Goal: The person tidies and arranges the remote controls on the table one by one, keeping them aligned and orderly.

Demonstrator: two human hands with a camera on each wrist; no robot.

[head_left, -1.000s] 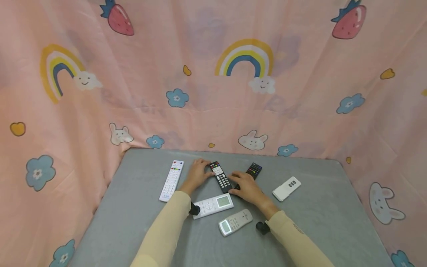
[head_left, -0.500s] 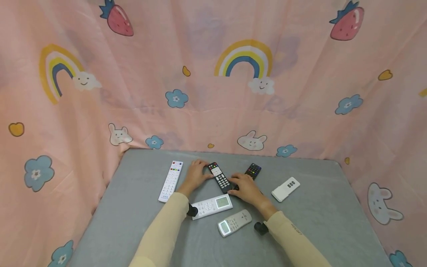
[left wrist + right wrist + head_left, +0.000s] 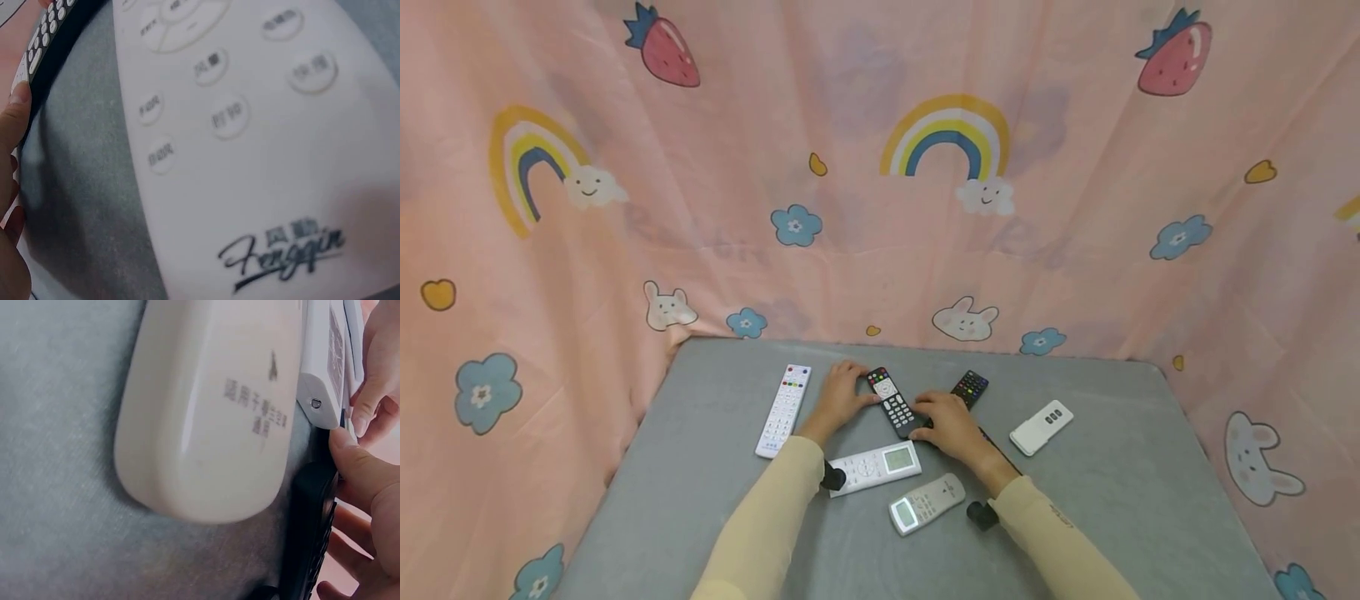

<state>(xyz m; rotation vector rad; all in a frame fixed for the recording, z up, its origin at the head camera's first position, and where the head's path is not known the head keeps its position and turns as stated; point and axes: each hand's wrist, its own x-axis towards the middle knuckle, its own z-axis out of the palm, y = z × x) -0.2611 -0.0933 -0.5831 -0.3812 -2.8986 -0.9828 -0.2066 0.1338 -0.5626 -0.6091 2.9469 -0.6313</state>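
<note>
A black remote control (image 3: 893, 403) with white buttons lies slanted on the grey table between both hands. My left hand (image 3: 838, 393) holds its upper left side, the thumb touching the edge. At the lower right end my right hand (image 3: 951, 421) grips it with thumb and forefinger. A second black remote control (image 3: 971, 387) with coloured buttons lies partly hidden under the right hand. A white remote control (image 3: 875, 468) with a screen lies below the left hand, large in the left wrist view. Nearer the front is a small off-white remote control (image 3: 927, 504).
A long white remote control (image 3: 783, 411) lies left of the left hand. To the right of the right hand lies a white slide-cover remote control (image 3: 1041, 427). A pink patterned curtain (image 3: 850, 267) stands along the table's (image 3: 1120, 500) back and sides.
Both hands stay on the black remote control, with only a very slight shift of the right hand. The whole head view has drifted a little.
</note>
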